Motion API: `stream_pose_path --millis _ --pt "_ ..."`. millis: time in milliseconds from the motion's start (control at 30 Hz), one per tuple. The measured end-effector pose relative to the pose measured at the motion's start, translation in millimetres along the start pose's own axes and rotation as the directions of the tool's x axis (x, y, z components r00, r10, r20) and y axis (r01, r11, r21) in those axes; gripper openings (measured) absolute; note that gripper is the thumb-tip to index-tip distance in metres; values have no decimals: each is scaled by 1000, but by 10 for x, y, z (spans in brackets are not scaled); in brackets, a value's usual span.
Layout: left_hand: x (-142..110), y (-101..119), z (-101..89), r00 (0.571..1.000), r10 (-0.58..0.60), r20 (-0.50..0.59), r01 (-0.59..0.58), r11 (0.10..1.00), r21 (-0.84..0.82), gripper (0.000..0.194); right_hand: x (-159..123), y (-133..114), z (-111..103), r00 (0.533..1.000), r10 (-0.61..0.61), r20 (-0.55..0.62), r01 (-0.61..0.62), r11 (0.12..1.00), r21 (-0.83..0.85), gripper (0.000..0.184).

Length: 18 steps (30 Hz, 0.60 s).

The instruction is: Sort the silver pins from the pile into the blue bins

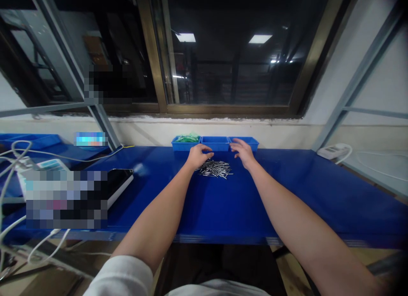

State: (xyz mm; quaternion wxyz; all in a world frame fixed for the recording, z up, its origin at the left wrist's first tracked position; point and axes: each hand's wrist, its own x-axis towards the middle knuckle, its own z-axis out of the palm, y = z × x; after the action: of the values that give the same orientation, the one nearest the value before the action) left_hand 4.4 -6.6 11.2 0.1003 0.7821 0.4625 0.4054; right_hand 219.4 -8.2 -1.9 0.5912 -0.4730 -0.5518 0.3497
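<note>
A loose heap of short, thin metal rods (216, 169) lies on the blue tabletop (223, 211); their exact kind is too small to tell. My left hand (199, 155) is at the heap's left edge, fingers curved and apart, with nothing visible in it. On the other side, my right hand (244, 152) hovers just right of the heap, its fingers spread and holding nothing. Behind the hands stand three joined blue bins: the left bin (186, 147) holds green packets (188, 138), and the middle bin (215, 144) shows no contents. My right hand partly covers the right bin (255, 144).
A dark-topped white device (123, 187), partly blurred out, sits at left among white cables (12, 172). A white power strip (334, 151) lies at the right edge. Grey metal frame posts (106, 128) rise at both sides, before a window (232, 75).
</note>
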Motion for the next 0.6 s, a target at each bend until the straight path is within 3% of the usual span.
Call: stream_pose_path --millis 67,167,367,467,600 --pt "2 -4 3 1000 19 3 -19 1000 12 20 36 28 -94 998 43 -46 -42 998 40 67" --pt "4 -12 3 999 -13 39 11 999 45 21 59 67 -187 985 120 -127 -116 993 36 76" --pt "18 -83 31 985 -114 129 97 987 127 27 90 109 -200 969 101 -226 -146 970 -192 50" --pt "29 -128 49 983 -117 138 98 986 133 27 113 109 -315 933 12 -360 -184 875 -448 33" --pt "39 -144 51 984 -112 137 92 985 144 27 130 134 -605 870 -92 -485 -296 689 -662 39"
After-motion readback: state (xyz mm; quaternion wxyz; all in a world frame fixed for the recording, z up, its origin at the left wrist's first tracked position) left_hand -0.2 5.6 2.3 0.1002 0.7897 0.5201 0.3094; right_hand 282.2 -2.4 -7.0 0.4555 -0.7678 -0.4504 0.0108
